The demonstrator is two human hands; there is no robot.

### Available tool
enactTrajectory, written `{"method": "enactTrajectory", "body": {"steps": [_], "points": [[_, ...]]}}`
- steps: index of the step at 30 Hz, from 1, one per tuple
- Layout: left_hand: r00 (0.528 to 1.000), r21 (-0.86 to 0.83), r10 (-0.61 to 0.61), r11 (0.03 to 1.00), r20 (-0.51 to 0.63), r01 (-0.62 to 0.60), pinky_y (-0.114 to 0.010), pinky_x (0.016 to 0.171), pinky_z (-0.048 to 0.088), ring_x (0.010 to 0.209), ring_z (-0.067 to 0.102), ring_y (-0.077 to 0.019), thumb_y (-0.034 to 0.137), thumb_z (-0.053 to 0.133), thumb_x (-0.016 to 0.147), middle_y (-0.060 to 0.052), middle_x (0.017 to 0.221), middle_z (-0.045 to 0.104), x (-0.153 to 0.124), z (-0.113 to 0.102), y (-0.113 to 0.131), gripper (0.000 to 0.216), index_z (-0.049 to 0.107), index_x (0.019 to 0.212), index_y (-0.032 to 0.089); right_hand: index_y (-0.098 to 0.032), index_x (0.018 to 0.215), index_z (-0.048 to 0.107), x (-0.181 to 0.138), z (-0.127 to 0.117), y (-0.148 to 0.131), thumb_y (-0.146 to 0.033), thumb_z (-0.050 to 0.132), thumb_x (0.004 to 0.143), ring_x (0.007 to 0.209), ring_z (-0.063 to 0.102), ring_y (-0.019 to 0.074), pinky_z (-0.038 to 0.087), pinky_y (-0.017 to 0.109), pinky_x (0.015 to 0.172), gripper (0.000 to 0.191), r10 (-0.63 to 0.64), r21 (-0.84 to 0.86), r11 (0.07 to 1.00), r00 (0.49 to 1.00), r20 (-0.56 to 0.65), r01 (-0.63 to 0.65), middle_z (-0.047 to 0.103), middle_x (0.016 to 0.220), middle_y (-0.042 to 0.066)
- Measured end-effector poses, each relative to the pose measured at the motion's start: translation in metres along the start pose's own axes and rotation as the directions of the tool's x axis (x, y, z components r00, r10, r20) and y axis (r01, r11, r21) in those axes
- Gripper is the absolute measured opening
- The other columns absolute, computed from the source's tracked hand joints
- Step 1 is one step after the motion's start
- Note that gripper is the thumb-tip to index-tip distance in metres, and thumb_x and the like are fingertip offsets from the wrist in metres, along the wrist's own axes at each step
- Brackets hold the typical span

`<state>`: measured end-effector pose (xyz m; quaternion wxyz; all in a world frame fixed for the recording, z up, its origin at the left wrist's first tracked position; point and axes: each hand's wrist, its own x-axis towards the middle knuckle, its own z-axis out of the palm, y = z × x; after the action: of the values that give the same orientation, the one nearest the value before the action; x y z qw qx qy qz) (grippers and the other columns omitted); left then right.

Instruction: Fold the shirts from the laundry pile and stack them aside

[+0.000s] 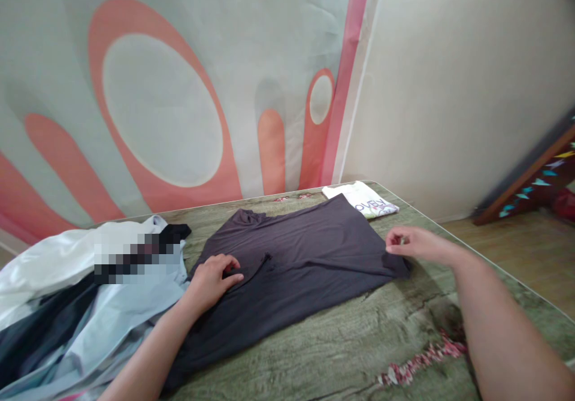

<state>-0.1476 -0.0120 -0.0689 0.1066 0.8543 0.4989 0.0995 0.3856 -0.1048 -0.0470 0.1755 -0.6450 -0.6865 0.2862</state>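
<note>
A dark grey garment (305,251) with a black drawstring (258,269) lies spread over the table, slightly wrinkled. My left hand (215,278) rests on its left part with bent fingers, the thumb apart from the index finger and beside the cord. At the garment's right edge, my right hand (415,245) has thumb and fingertips drawn together in a pinch, touching the cloth there. A small fold of dark cloth hangs just beneath that hand. Exactly how much fabric it grips is hidden.
A heap of white, black and light blue clothes (135,305) lies left. Behind the dark garment sits a folded white shirt (371,203) with printed letters. The wood-patterned table (332,347) borders a wall hanging (193,101) at the back, and its right edge drops to the floor.
</note>
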Motion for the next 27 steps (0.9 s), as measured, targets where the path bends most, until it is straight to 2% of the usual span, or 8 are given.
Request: {"method": "enactTrajectory", "body": {"steps": [3, 7, 12, 14, 16, 20, 22, 27], "points": [[1.000, -0.008, -0.006, 1.000, 0.009, 0.006, -0.030, 0.075, 0.040, 0.085, 0.058, -0.0219, 0.045, 0.059, 0.081, -0.002, 0.085, 0.063, 0.001, 0.000, -0.001, 0.024, 0.063, 0.090, 0.023, -0.019, 0.085, 0.063, 0.004, 0.019, -0.011, -0.038, 0.072, 0.063, 0.078, 0.056, 0.0190, 0.042, 0.027, 0.068, 0.031, -0.008, -0.161, 0.986, 0.974, 0.227, 0.045, 0.064, 0.084, 0.003], [1.000, -0.013, -0.022, 1.000, 0.011, 0.022, -0.030, 0.076, 0.040, 0.086, 0.058, -0.0220, 0.045, 0.059, 0.080, -0.002, 0.085, 0.062, 0.002, 0.000, -0.001, 0.024, 0.063, 0.091, 0.023, -0.019, 0.072, 0.061, 0.006, 0.030, -0.013, -0.019, 0.067, 0.054, 0.074, 0.055, 0.0184, 0.038, 0.026, 0.064, 0.019, 0.026, -0.366, 0.929, 0.977, 0.211, 0.054, 0.061, 0.081, 0.003], [0.999, -0.018, -0.036, 0.999, 0.017, 0.036, -0.031, 0.077, 0.041, 0.086, 0.058, -0.0218, 0.043, 0.059, 0.080, -0.002, 0.085, 0.062, 0.000, -0.002, 0.002, 0.023, 0.063, 0.089, 0.023, -0.019, 0.072, 0.061, 0.000, 0.021, 0.001, -0.023, 0.062, 0.063, 0.069, 0.056, 0.0167, 0.040, 0.026, 0.063, 0.010, 0.042, -0.184, 0.983, 0.979, 0.199, -0.005, 0.062, 0.074, 0.001], [0.999, -0.016, -0.034, 0.999, 0.012, 0.034, -0.031, 0.078, 0.041, 0.086, 0.058, -0.0218, 0.043, 0.059, 0.080, -0.002, 0.086, 0.062, -0.001, -0.001, 0.002, 0.022, 0.063, 0.088, 0.023, -0.020, 0.075, 0.061, 0.001, 0.018, 0.007, -0.029, 0.061, 0.067, 0.069, 0.057, 0.0177, 0.042, 0.027, 0.064, 0.012, 0.028, -0.103, 0.995, 0.992, 0.126, -0.015, 0.063, 0.072, 0.000], [1.000, -0.007, -0.028, 1.000, 0.004, 0.028, -0.031, 0.078, 0.040, 0.086, 0.057, -0.0219, 0.043, 0.059, 0.080, -0.002, 0.086, 0.062, -0.001, -0.001, 0.001, 0.021, 0.062, 0.085, 0.023, -0.022, 0.081, 0.060, 0.007, 0.017, 0.012, -0.035, 0.057, 0.074, 0.072, 0.059, 0.0192, 0.045, 0.029, 0.067, 0.015, 0.009, -0.079, 0.997, 0.998, -0.056, -0.013, 0.065, 0.076, 0.001], [1.000, -0.004, -0.024, 1.000, 0.005, 0.024, -0.031, 0.078, 0.041, 0.087, 0.058, -0.0224, 0.043, 0.060, 0.080, -0.003, 0.087, 0.063, 0.000, 0.001, -0.001, 0.022, 0.063, 0.085, 0.022, -0.023, 0.100, 0.061, 0.029, 0.022, 0.024, -0.034, 0.051, 0.081, 0.098, 0.060, 0.0262, 0.046, 0.039, 0.085, 0.024, -0.093, -0.226, 0.974, 0.854, -0.513, -0.029, 0.067, 0.105, 0.008], [1.000, -0.013, -0.027, 1.000, 0.014, 0.027, -0.031, 0.078, 0.041, 0.086, 0.058, -0.0222, 0.044, 0.060, 0.080, -0.003, 0.086, 0.063, 0.000, 0.001, -0.002, 0.023, 0.063, 0.085, 0.023, -0.022, 0.105, 0.062, 0.037, 0.026, 0.032, -0.033, 0.052, 0.081, 0.105, 0.059, 0.0283, 0.044, 0.043, 0.091, 0.028, -0.127, -0.276, 0.961, 0.833, -0.538, -0.032, 0.065, 0.112, 0.010], [0.999, -0.018, -0.033, 0.999, 0.018, 0.033, -0.031, 0.078, 0.041, 0.085, 0.058, -0.0223, 0.050, 0.059, 0.080, -0.003, 0.084, 0.063, 0.000, 0.001, -0.005, 0.029, 0.064, 0.086, 0.022, -0.024, 0.106, 0.065, 0.042, 0.033, 0.041, -0.032, 0.048, 0.086, 0.104, 0.060, 0.0257, 0.044, 0.042, 0.094, 0.028, -0.179, -0.261, 0.963, 0.878, -0.445, 0.065, 0.067, 0.111, 0.007]]}}
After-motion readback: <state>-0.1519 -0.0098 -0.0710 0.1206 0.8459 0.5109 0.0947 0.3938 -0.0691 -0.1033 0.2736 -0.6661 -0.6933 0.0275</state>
